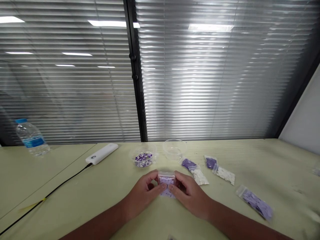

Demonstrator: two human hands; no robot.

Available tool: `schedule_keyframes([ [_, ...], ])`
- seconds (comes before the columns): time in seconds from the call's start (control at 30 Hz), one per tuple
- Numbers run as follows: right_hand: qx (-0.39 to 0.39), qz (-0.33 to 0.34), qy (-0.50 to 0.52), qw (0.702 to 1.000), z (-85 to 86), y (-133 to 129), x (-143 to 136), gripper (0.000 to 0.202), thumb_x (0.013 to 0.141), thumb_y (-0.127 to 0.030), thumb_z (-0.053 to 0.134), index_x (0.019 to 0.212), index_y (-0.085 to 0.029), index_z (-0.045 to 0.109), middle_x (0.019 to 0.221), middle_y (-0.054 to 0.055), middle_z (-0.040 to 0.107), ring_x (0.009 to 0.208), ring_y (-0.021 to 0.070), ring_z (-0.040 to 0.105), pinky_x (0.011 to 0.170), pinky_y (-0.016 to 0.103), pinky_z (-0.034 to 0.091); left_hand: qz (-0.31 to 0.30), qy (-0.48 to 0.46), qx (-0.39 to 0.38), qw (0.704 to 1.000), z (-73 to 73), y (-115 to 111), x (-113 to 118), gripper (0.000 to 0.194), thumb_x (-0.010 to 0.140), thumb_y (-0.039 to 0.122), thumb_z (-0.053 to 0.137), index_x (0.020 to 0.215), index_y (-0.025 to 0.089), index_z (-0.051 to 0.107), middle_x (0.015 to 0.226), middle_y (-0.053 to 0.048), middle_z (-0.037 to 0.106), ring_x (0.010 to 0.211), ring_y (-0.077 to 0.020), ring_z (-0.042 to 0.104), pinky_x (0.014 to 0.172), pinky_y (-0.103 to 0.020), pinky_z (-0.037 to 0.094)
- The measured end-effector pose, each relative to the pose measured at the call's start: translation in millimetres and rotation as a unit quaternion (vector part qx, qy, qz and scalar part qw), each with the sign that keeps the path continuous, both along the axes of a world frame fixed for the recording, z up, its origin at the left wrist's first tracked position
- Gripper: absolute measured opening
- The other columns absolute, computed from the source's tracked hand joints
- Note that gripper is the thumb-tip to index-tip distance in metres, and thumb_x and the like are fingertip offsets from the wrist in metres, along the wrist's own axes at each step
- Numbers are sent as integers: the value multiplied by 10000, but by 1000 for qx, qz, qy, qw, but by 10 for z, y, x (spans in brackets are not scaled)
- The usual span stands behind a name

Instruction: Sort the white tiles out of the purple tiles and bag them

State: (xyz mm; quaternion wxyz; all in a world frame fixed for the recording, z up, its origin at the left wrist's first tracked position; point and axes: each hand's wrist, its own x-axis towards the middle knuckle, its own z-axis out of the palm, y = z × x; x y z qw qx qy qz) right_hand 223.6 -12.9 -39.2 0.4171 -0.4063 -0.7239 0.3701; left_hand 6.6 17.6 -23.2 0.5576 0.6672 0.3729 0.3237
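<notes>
Between my two hands is a small clear zip bag (167,190) of light purple pieces, its top edge facing away from me. My left hand (143,190) grips the bag's left side, with the thumb on its front and fingers behind. On the right side, my right hand (190,193) pinches it the same way. The seal looks closed, though I cannot tell for sure. Just beyond the hands stands a clear round tub (143,159) holding dark purple and white pieces. Right of it lies a clear round lid (174,148).
Zip bags lie to the right: dark purple (188,164) beside white (200,176), another dark purple (211,162) beside white (225,175), and a long light purple one (258,203). Left are a white power bank (102,154) with a black cable (66,182) and a water bottle (32,138).
</notes>
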Motion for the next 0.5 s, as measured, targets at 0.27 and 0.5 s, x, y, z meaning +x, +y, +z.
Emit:
schedule_keyframes([
  [0.27,0,11,-3,1000,8,-6,3,280,1010,-377,583,805,-197,520,750,-39,465,674,123,428,597,255,320,-30,2,22,999,-28,13,-17,398,902,542,738,985,161,661,868,-6,603,760,-153,553,652,-233,394],
  [0.5,-24,17,25,999,25,-15,11,324,1019,-455,572,826,-208,490,727,-54,434,654,118,405,584,246,308,-36,2,19,999,-26,17,-17,414,903,559,731,940,156,645,836,-1,595,721,-144,539,624,-232,375],
])
